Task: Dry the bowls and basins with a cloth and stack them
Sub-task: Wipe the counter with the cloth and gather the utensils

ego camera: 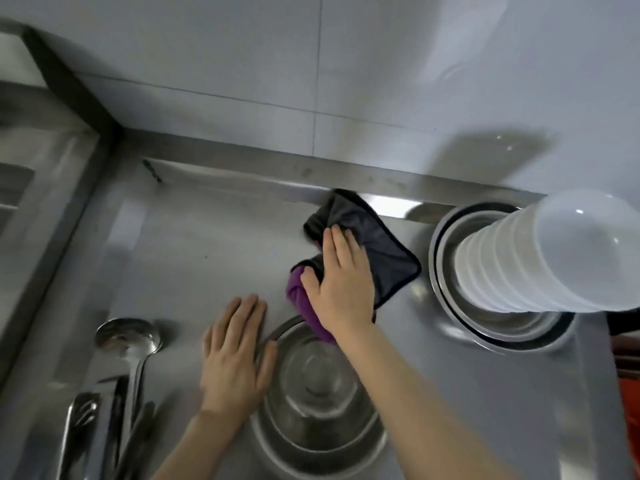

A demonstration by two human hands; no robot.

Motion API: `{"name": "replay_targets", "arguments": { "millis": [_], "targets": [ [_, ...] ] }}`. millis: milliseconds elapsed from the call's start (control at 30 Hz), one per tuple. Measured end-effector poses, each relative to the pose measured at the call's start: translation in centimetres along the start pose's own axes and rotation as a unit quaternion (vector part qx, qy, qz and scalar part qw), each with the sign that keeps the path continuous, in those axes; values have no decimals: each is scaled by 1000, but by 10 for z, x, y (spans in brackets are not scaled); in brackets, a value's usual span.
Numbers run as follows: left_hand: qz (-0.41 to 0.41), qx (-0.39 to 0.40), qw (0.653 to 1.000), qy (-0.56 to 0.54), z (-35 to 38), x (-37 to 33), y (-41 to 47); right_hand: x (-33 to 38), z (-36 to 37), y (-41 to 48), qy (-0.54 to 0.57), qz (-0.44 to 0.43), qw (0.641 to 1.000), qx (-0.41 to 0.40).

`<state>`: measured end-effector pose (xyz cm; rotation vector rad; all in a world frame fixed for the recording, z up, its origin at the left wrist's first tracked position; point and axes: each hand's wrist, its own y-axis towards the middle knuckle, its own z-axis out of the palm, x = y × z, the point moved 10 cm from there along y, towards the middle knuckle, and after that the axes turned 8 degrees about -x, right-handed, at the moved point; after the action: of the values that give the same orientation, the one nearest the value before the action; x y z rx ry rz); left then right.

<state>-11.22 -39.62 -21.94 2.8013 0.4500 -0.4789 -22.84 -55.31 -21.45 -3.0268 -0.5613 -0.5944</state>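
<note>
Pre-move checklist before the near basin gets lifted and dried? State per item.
1. Cloth gripped: right hand lies on the cloth, fingers fairly straight. Not ok.
2. Left hand free: flat on the counter beside the near basin. Ok.
3. Near basin holds nothing. Ok.
4. Near basin wet or dry: cannot tell.
5. Stack of white bowls steady in the right basins: cannot tell.
6. Ladle apart from the near basin. Ok.

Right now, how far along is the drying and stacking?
Done, apparently: white bowls stacked in steel basins at right. In hand: right hand presses the cloth on the counter; left hand touches the near basins. Left: those near basins, not yet on the stack.
</note>
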Motion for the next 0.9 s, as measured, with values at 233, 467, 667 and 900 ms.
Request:
{"name": "replay_targets", "arguments": {
  "millis": [233,467,667,900],
  "targets": [
    [-23,-23,999,-6,-2,3,0,65,24,3,40,-142,988,35],
    [-20,-31,999,3,-6,0,3,-52,-21,-8,-4,155,985,-78],
    [-12,-40,999,4,-5,0,2,-60,-26,69,-2,166,981,-98],
    [-4,-43,999,11,-5,0,2,-9,-5,42,-6,-50,998,-22]
  ]
}}
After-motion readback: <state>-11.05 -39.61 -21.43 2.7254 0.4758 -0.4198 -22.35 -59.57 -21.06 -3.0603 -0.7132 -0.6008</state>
